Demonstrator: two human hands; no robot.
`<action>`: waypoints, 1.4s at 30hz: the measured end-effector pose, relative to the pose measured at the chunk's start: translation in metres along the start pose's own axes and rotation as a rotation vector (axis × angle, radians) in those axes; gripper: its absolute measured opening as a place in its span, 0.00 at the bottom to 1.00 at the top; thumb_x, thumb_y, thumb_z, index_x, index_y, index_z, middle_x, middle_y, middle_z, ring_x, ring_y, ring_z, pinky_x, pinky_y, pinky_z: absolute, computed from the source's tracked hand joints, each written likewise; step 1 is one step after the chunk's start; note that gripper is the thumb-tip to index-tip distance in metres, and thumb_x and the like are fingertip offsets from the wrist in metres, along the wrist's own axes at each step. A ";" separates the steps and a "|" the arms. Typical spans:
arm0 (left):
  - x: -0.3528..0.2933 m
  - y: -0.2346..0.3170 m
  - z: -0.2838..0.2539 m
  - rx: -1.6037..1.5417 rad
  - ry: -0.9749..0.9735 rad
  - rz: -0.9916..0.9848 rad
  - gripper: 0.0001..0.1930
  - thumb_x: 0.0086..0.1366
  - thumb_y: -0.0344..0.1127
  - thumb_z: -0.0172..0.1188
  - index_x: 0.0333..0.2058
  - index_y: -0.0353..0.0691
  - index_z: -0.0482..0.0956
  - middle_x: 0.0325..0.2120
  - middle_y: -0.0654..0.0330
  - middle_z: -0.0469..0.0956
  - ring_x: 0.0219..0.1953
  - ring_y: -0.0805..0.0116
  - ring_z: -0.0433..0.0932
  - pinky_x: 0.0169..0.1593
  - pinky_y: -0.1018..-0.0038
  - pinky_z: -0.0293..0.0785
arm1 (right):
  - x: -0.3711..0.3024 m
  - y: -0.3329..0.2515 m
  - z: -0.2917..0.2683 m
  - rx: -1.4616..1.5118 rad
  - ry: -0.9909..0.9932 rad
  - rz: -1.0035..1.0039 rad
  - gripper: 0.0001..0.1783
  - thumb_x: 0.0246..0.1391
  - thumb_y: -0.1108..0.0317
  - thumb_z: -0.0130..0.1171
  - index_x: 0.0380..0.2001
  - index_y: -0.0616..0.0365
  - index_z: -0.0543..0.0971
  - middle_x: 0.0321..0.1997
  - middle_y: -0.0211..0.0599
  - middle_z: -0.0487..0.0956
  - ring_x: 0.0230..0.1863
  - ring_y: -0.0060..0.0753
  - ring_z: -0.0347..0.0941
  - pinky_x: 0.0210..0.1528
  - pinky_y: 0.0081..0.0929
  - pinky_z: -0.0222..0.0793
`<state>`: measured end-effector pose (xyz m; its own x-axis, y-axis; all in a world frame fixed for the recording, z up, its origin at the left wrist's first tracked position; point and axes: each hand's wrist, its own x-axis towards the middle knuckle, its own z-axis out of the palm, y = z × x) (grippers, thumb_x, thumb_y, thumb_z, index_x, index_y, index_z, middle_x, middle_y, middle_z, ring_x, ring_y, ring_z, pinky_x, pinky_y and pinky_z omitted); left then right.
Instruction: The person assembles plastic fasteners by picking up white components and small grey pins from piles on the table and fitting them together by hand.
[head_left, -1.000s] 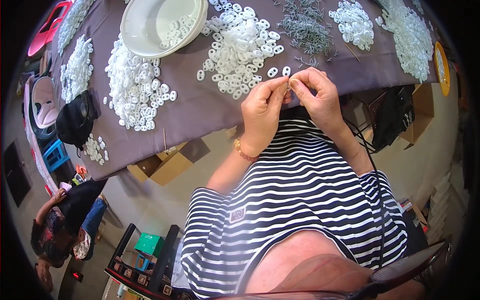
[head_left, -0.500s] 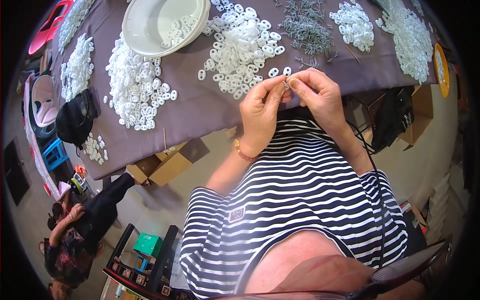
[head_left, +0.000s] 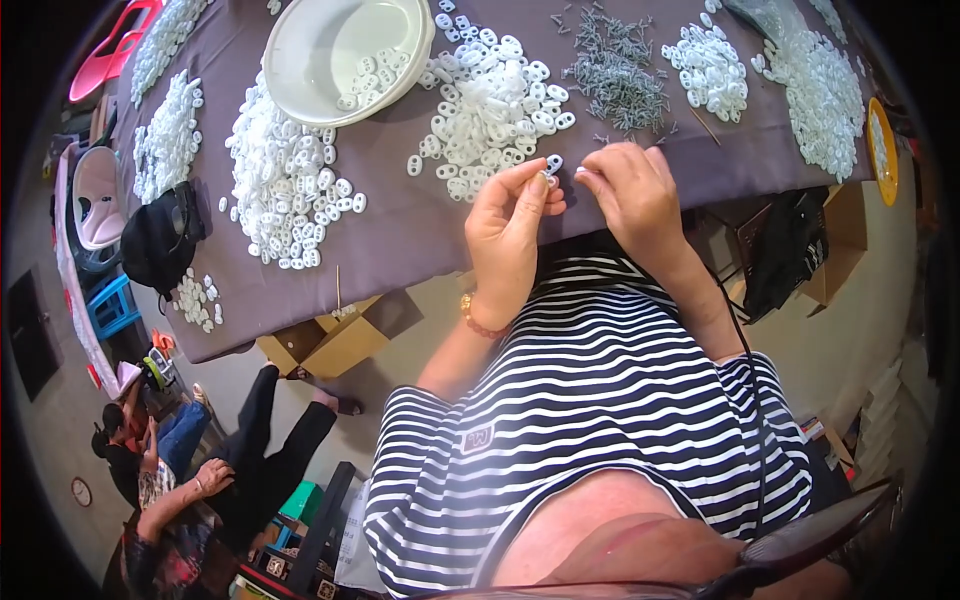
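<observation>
At the table's near edge, my left hand [head_left: 508, 225] pinches a small white oval piece with two holes [head_left: 554, 163] between thumb and fingertips. A short gap to the right, my right hand [head_left: 635, 197] is closed in a pinch. A tiny white bit [head_left: 581, 173] shows at its fingertips, too small to name. Just beyond my hands lies a heap of similar white two-hole ovals [head_left: 490, 105]. Behind my right hand is a pile of small grey screws [head_left: 617, 80].
A cream basin [head_left: 300, 60] with some ovals inside stands left of the heap. Other white piles [head_left: 290, 190] lie further left, near a black cap [head_left: 160, 235]. Small white parts [head_left: 705, 72] and an orange dish [head_left: 882, 150] are right. Two people [head_left: 180, 500] sit at lower left.
My hands, together before, have parted; the left now holds the oval piece out in plain view. The view has shifted slightly, and more of the people at lower left shows.
</observation>
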<state>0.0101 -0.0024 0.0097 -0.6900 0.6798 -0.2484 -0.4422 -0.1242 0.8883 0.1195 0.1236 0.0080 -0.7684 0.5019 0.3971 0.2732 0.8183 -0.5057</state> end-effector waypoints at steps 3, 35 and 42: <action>0.001 0.003 0.000 -0.003 -0.007 -0.041 0.11 0.69 0.29 0.59 0.47 0.30 0.78 0.36 0.56 0.82 0.35 0.72 0.82 0.40 0.76 0.81 | 0.003 -0.010 -0.012 0.617 -0.046 0.493 0.10 0.56 0.69 0.66 0.42 0.57 0.81 0.33 0.28 0.79 0.32 0.23 0.74 0.32 0.21 0.66; 0.000 0.011 0.004 -0.035 -0.055 -0.142 0.11 0.69 0.30 0.59 0.47 0.30 0.79 0.35 0.56 0.83 0.34 0.73 0.82 0.39 0.76 0.80 | 0.000 0.000 -0.023 1.589 -0.308 0.838 0.10 0.67 0.65 0.55 0.45 0.59 0.76 0.33 0.32 0.78 0.23 0.14 0.70 0.23 0.11 0.63; -0.002 0.010 0.007 -0.058 -0.065 -0.131 0.12 0.69 0.29 0.59 0.47 0.29 0.78 0.35 0.57 0.83 0.35 0.73 0.82 0.40 0.77 0.79 | -0.004 -0.007 -0.016 1.364 -0.148 0.830 0.10 0.66 0.66 0.57 0.44 0.61 0.75 0.34 0.35 0.79 0.25 0.17 0.74 0.23 0.13 0.68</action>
<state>0.0110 0.0000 0.0212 -0.5861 0.7384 -0.3337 -0.5601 -0.0716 0.8254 0.1294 0.1205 0.0225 -0.7462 0.5627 -0.3557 -0.0105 -0.5442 -0.8389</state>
